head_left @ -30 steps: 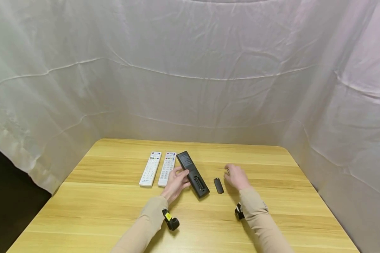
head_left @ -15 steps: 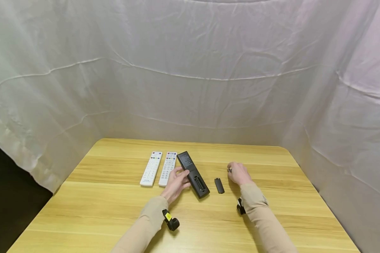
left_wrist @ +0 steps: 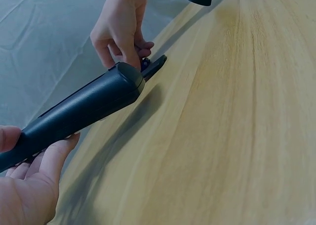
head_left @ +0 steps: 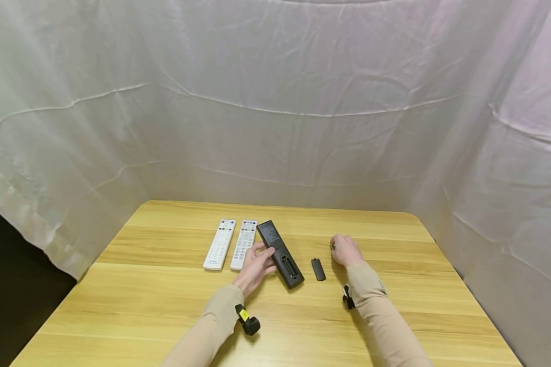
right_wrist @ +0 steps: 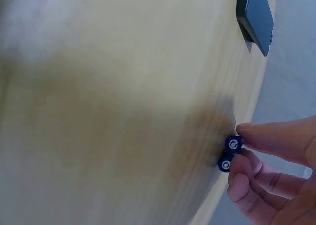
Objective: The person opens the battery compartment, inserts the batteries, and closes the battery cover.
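Observation:
My left hand (head_left: 256,266) holds a black remote control (head_left: 280,254) by its middle, thumb on top. The remote is back side up and tilted, with its battery compartment (head_left: 289,266) uncovered. Its near end is raised off the table in the left wrist view. My right hand (head_left: 346,250) is at the table to the right, with thumb and fingers pinching at two dark blue batteries (right_wrist: 233,144). These lie side by side, ends toward the right wrist camera, partly hidden by the fingertips. Between the hands lies the black battery cover (head_left: 318,269).
Two white remote controls (head_left: 220,244) lie face up side by side, left of the black one. The wooden table (head_left: 303,336) has a grey-white curtain (head_left: 275,142) along its back and sides. A small black camera is strapped to each wrist.
My right hand has shifted slightly right with its fingers lower over the batteries, then stayed nearly still. The left hand and the black remote have hardly moved.

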`<state>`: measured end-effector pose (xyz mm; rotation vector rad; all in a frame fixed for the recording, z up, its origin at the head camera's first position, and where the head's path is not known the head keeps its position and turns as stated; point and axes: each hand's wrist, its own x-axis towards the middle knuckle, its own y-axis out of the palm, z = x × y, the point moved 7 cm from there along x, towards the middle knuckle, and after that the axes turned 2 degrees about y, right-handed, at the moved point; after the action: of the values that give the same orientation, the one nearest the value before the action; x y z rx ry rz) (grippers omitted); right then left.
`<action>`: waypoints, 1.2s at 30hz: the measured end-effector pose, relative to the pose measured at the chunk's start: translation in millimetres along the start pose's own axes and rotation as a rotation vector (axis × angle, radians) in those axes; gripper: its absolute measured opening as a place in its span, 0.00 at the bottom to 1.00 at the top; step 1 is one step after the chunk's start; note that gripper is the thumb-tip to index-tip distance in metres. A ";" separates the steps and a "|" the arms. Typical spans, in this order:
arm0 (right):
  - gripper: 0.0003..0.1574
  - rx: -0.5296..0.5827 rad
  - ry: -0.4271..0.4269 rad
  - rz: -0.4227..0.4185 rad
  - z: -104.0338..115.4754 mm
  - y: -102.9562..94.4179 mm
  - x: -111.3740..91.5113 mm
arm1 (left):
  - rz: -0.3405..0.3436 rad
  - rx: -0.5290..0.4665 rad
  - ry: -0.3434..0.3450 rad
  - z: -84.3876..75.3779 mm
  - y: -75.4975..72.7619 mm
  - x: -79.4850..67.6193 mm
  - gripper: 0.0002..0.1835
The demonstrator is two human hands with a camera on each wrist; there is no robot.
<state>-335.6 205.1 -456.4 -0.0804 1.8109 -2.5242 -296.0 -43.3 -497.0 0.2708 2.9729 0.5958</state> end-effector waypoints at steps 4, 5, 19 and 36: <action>0.15 -0.002 -0.004 0.005 0.9 0.1 -1.6 | -0.001 -0.006 -0.004 0.5 1.0 0.0 0.24; 0.13 -0.004 -0.007 0.002 1.3 0.0 -2.4 | 0.001 -0.008 -0.005 0.6 1.3 0.0 0.24; 0.06 0.014 -0.040 -0.003 4.5 -0.7 -15.6 | 0.023 -0.009 0.002 0.6 2.4 -0.1 0.26; 0.19 0.313 -0.115 -0.052 15.4 0.0 -42.0 | 0.020 -0.013 -0.003 2.4 2.6 0.1 0.26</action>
<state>-292.7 192.9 -452.4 -0.2592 1.3736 -2.7393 -295.3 -40.0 -498.1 0.3002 2.9653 0.6165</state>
